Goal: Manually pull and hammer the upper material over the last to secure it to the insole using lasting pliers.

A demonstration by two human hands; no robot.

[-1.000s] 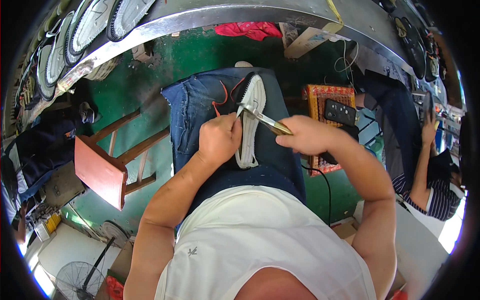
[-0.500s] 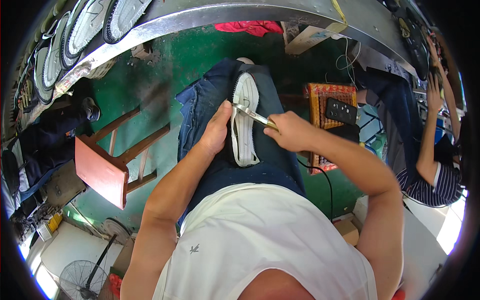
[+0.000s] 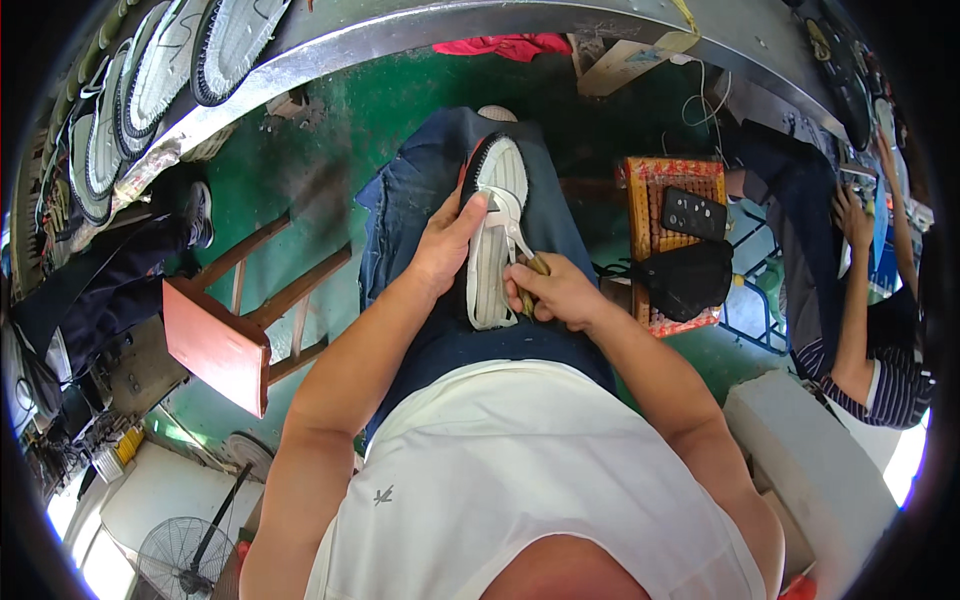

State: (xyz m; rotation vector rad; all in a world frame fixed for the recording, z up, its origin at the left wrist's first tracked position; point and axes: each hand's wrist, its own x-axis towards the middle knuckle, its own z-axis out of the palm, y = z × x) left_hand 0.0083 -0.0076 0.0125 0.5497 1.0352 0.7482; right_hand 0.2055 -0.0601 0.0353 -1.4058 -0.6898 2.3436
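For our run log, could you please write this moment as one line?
left hand: holding shoe | right hand: gripping pliers by handles | pliers: head over shoe's white face | shoe: resting on lap

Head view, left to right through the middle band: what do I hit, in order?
Reddish-brown stool → left hand → pale shoe piece with dark edge → right hand → orange-rimmed beaded seat → co-worker's striped top.

We saw a red-topped stool point(image 3: 217, 350) and a wire-caged fan point(image 3: 185, 555) at left. At right, we noted a beaded seat point(image 3: 650, 196) bearing a flat black object point(image 3: 695, 213) and a black bag point(image 3: 685, 282).
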